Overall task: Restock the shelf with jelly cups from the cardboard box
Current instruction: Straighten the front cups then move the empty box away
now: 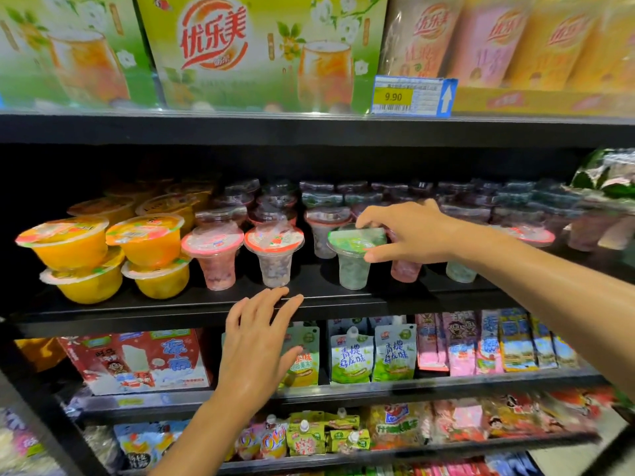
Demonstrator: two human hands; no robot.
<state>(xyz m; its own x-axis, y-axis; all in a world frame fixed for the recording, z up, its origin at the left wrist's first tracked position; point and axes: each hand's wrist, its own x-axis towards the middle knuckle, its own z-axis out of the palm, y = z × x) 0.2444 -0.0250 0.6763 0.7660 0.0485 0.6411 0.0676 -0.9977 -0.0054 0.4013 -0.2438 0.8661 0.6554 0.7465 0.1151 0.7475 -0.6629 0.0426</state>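
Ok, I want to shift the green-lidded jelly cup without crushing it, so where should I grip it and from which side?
Grip the green-lidded jelly cup by its wide lid rim, coming from above and the front. It stands upright at the shelf edge, the body narrows downward, and neighbouring cups crowd the sides and back. The right hand already pinches it that way, probably safest.

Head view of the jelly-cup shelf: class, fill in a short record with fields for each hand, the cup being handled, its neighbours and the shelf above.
right hand: grips the lid rim of the green-lidded jelly cup
left hand: open, fingertips at the shelf edge
cup position: upright on the middle shelf, front row
left neighbours: red-lidded cups, then stacked orange cups
shelf above: green drink boxes, price tag reading 9.90
cardboard box: not in view
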